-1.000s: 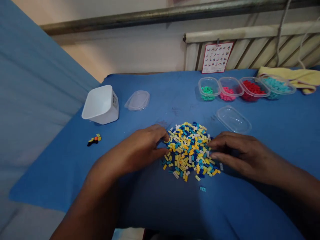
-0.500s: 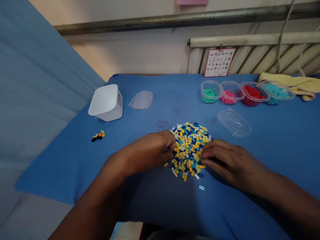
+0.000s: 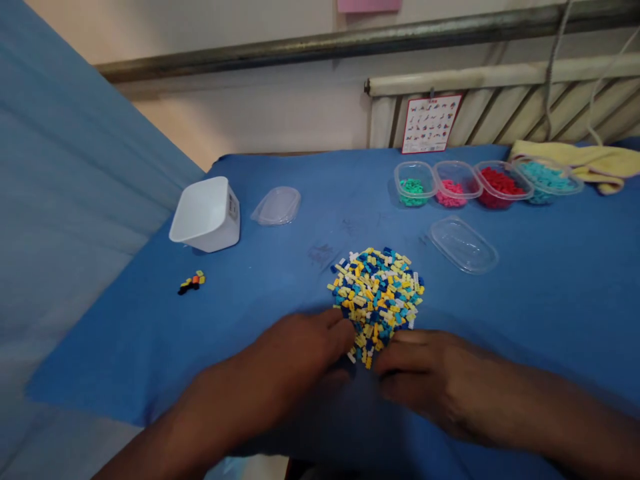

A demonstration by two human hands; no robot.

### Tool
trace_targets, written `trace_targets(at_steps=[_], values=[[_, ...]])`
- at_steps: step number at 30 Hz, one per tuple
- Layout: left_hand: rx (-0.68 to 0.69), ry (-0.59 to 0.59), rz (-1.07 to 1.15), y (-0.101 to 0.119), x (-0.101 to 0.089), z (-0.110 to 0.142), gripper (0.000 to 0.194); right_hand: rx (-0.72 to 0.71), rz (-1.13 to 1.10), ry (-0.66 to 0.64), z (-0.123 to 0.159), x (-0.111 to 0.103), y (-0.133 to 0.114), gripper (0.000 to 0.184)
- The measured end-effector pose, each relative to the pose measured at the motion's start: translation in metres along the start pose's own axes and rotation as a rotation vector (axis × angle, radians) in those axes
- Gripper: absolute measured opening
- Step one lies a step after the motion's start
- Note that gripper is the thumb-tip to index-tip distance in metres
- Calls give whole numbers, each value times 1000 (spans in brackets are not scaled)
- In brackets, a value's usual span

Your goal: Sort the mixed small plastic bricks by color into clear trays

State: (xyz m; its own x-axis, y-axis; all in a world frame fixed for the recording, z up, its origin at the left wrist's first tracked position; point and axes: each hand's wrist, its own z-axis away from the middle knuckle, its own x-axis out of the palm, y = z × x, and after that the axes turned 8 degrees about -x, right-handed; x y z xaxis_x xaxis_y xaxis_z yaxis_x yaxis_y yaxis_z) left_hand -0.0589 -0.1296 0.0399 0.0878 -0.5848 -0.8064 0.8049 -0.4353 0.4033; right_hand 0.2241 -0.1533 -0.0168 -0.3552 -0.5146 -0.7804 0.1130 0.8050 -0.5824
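Observation:
A heap of tiny yellow, blue, teal and white bricks (image 3: 377, 293) lies mid-table on the blue cloth (image 3: 550, 280). My left hand (image 3: 300, 353) rests on the cloth at the heap's near-left edge, with slightly bent fingertips touching the bricks. My right hand (image 3: 430, 380) lies flat at the near-right edge, its fingers stretched toward the left hand. Both hands together cup the near side of the heap. Nothing shows inside either hand.
A white tub (image 3: 205, 215) and a clear lid (image 3: 277, 205) sit at the back left, with a small built piece (image 3: 191, 283) nearer. A second lid (image 3: 463, 243) lies right of the heap. Tubs of green (image 3: 414, 183), pink (image 3: 451, 187), red (image 3: 500, 181) and teal (image 3: 547, 177) bricks line the back.
Both hands have slid from the heap's sides toward me and inward, and now meet at its near edge. The heap has been pushed together, is more compact and sits slightly farther away.

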Motion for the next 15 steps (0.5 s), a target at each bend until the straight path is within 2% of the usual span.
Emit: trace_targets(at_steps=[3, 5, 8, 11, 13, 15], values=[[11, 11, -125, 8, 13, -16, 21, 42, -19, 122, -1, 2, 10, 28], [10, 21, -164, 9, 12, -30, 21, 52, -6, 178, -2, 3, 15, 29], [67, 89, -185, 5, 2, -46, 16, 41, 50, 233, -4, 2, 20, 26], [135, 210, -199, -4, -12, -56, 16, -39, 169, 322, -4, -7, 24, 22], [120, 291, -205, -10, -19, -60, 17, -44, 284, 402, -2, -14, 29, 20], [72, 365, -190, -17, -22, -64, 15, 19, 391, 456, 0, -19, 36, 22]])
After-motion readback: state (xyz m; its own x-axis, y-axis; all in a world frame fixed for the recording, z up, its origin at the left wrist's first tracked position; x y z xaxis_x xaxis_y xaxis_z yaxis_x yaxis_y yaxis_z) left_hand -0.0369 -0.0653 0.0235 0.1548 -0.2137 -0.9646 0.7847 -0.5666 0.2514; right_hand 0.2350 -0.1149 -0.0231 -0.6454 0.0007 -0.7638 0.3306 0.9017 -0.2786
